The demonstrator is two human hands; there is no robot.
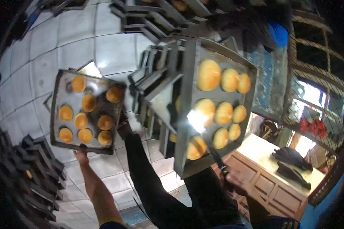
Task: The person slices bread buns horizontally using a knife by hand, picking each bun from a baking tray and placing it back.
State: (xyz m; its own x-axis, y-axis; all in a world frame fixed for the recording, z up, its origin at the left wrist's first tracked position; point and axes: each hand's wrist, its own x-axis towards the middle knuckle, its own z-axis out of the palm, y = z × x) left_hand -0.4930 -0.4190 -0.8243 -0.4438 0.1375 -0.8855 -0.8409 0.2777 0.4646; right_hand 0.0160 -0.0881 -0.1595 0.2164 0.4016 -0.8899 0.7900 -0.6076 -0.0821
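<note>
Near tray point(219, 96): centre right, bearing glossy buns point(223, 113)
Right hand point(235, 181): lower right, blurred fingers around dark tool point(217, 158)
Left hand point(81, 155): lower left, pinching left tray point(94, 116) by its edge
Right sleeve point(281, 222): bottom right, pale stripes

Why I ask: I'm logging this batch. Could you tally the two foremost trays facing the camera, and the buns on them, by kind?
Trays: 2, the left tray and the right tray
Buns: 18, 9 on each
Total: 20
</note>
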